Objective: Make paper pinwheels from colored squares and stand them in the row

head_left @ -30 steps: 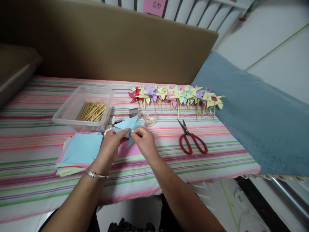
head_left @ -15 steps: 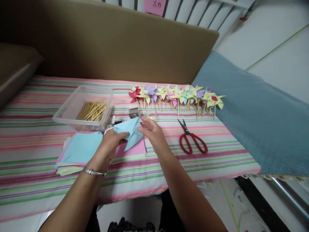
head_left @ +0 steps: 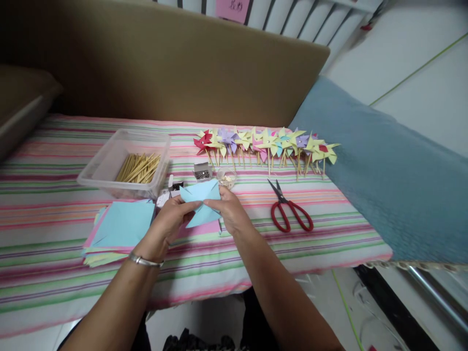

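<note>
A light blue paper square (head_left: 201,189) with slits cut in from its corners is held up between both hands. My left hand (head_left: 173,217) pinches its left side, the thumb lying toward the middle. On the other side my right hand (head_left: 232,209) grips the sheet, its thumb also near the centre. Beneath the blue sheet lies pink paper (head_left: 206,228) on the table. Left of my left hand sits a stack of coloured paper squares (head_left: 124,222), a blue one on top. Just beyond the sheet are a small box of metal pins (head_left: 202,172) and a round clear dish (head_left: 227,178) of tiny pieces.
A clear plastic bin (head_left: 106,165) of wooden sticks (head_left: 139,168) stands at back left. Many paper pinwheels (head_left: 268,142) on sticks lie along the back. Red-handled scissors (head_left: 290,209) rest to the right on the striped cloth (head_left: 321,243). A brown board (head_left: 175,68) borders the rear.
My right hand has closed onto the paper's right side, thumb moved in to the centre. The blue sheet, earlier with raised corners, now lies flatter between both hands.
</note>
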Motion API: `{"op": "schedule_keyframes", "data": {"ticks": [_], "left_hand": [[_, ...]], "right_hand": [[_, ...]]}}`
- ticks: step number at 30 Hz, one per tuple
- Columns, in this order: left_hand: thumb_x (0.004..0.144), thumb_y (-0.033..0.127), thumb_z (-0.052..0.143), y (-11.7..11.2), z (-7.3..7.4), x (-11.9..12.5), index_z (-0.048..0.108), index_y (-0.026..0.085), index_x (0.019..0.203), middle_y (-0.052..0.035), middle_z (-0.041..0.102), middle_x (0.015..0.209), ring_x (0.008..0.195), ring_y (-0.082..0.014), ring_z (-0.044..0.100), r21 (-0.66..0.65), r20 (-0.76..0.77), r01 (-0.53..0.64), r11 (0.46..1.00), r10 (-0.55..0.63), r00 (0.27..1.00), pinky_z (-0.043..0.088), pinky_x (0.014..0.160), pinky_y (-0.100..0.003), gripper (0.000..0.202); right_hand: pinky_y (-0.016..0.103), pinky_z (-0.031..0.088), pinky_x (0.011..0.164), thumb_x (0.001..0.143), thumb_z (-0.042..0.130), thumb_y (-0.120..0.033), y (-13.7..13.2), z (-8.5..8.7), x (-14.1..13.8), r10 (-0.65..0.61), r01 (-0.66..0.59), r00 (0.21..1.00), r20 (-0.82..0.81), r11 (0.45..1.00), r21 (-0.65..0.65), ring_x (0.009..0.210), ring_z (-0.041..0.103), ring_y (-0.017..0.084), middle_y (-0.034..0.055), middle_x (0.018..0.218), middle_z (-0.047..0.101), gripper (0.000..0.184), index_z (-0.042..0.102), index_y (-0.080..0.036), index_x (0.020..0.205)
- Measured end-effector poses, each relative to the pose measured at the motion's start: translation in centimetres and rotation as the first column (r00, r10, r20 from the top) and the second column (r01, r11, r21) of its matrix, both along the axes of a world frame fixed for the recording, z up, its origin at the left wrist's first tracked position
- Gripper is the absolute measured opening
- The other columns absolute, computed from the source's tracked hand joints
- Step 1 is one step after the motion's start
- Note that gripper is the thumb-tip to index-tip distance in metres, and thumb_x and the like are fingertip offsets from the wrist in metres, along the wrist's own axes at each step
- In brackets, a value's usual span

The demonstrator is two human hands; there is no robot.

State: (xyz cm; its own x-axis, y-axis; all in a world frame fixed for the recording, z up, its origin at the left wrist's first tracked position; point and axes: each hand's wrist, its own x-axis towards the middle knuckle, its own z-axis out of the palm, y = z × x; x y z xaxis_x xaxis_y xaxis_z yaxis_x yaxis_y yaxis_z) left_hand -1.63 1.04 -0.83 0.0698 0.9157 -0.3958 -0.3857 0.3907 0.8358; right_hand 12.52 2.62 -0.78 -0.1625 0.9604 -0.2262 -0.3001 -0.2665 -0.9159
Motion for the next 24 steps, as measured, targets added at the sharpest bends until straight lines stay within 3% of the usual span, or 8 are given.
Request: {"op": "schedule_keyframes", "data": {"ticks": [5, 10, 18, 21, 24], "left_hand": [[0.052, 0.025, 0.081, 0.1, -0.3, 0.4, 0.068, 0.014, 0.068, -0.0002, 0.068, 0.064, 0.058, -0.0108, 0.057, 0.046, 0.000, -0.078, 0.996, 0.078, 0.997, 0.044, 0.062, -0.023, 0.023], [0.054, 0.027, 0.080, 0.1, -0.4, 0.1, 0.056, 0.016, 0.051, 0.0048, 0.057, 0.049, 0.048, -0.0079, 0.049, 0.095, -0.048, -0.123, 0.988, 0.128, 0.991, 0.038, 0.053, -0.021, 0.026], [0.051, 0.028, 0.079, 0.3, -0.3, -0.2, 0.070, 0.014, 0.070, -0.0019, 0.069, 0.064, 0.056, -0.0139, 0.059, 0.073, -0.081, -0.134, 0.988, 0.139, 0.987, 0.044, 0.060, -0.027, 0.025], [0.050, 0.026, 0.079, 0.5, 0.1, -0.8, 0.068, 0.015, 0.061, 0.0004, 0.065, 0.055, 0.050, -0.0118, 0.054, 0.080, -0.093, -0.176, 0.981, 0.183, 0.979, 0.041, 0.055, -0.025, 0.019], [0.050, 0.025, 0.078, 0.7, 0.5, -1.8, 0.062, 0.016, 0.053, 0.0024, 0.059, 0.050, 0.047, -0.0098, 0.049, 0.107, -0.113, -0.226, 0.968, 0.237, 0.965, 0.036, 0.050, -0.023, 0.019]], "right_hand": [[0.030, 0.049, 0.068, 0.052, 0.075, -0.019, 0.0, -0.8, -0.9, -0.146, 0.146, 0.984, -0.106, 0.989, -0.008, 0.069, 0.064, 0.018, 0.0002, 0.079, 0.071, 0.040, 0.061, -0.018, 0.089], [0.031, 0.050, 0.068, 0.052, 0.075, -0.020, -0.2, -1.0, -1.3, -0.151, 0.150, 0.983, -0.105, 0.989, -0.012, 0.069, 0.064, 0.018, 0.0007, 0.079, 0.071, 0.041, 0.061, -0.018, 0.090], [0.030, 0.049, 0.066, 0.058, 0.072, -0.025, -0.4, -0.9, -1.4, -0.099, 0.100, 0.994, -0.052, 0.995, 0.021, 0.069, 0.063, 0.018, 0.0020, 0.082, 0.070, 0.038, 0.060, -0.018, 0.094], [0.029, 0.049, 0.064, 0.064, 0.069, -0.026, -0.5, -0.6, -1.0, -0.128, 0.121, 0.989, 0.079, 0.989, 0.084, 0.070, 0.063, 0.018, 0.0015, 0.079, 0.068, 0.037, 0.058, -0.019, 0.099], [0.029, 0.049, 0.070, 0.074, 0.062, -0.025, -0.9, -0.1, -0.4, -0.249, 0.148, 0.917, 0.312, 0.938, 0.314, 0.075, 0.062, 0.017, 0.0014, 0.081, 0.066, 0.030, 0.059, -0.021, 0.104]]}}
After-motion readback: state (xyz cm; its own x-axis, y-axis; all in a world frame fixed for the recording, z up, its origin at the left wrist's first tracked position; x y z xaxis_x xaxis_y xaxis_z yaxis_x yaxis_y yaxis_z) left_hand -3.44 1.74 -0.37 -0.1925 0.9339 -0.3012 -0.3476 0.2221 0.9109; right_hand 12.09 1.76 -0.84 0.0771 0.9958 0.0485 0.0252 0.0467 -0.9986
